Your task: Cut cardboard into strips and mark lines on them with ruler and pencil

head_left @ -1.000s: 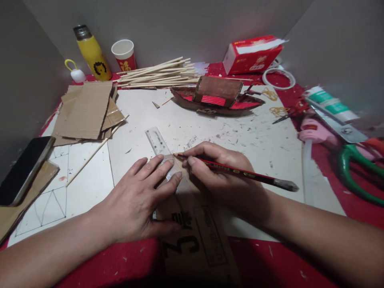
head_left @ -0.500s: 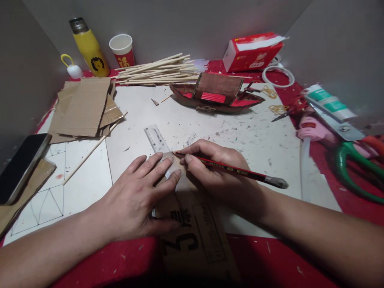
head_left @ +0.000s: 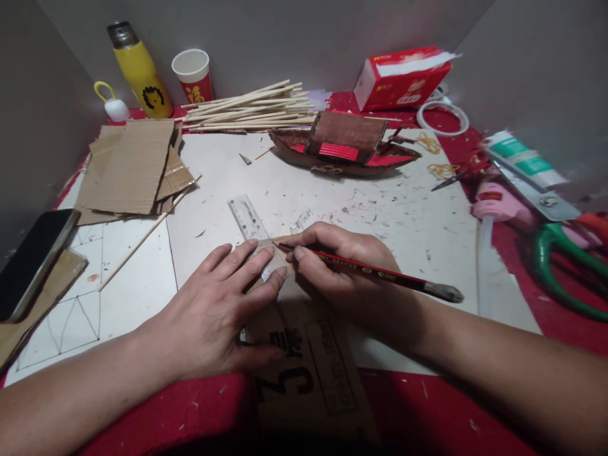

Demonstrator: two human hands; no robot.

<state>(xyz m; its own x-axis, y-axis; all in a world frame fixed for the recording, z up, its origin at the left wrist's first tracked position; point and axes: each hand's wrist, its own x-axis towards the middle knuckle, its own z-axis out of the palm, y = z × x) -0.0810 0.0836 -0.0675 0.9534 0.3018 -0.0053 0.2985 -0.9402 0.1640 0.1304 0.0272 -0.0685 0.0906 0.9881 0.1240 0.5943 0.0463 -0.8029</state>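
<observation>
My left hand (head_left: 223, 310) lies flat with spread fingers on a clear plastic ruler (head_left: 246, 219), pressing it onto a printed cardboard piece (head_left: 308, 373) at the near edge. My right hand (head_left: 346, 272) grips a red pencil (head_left: 380, 273). The pencil's tip rests against the ruler's edge, at the far end of the cardboard. Most of the ruler is hidden under my left fingers.
A cardboard boat model (head_left: 344, 147) stands at the back, behind it a bundle of wooden sticks (head_left: 247, 114), a yellow flask (head_left: 135, 69), a paper cup (head_left: 192, 75) and a tissue box (head_left: 403, 76). Cardboard sheets (head_left: 130, 168) and a phone (head_left: 31, 259) lie left; green scissors (head_left: 565, 266) and a glue tube (head_left: 522, 161) lie right.
Both hands stay in place on the ruler and pencil. The view has shifted slightly, and the pencil's back end has wobbled a little.
</observation>
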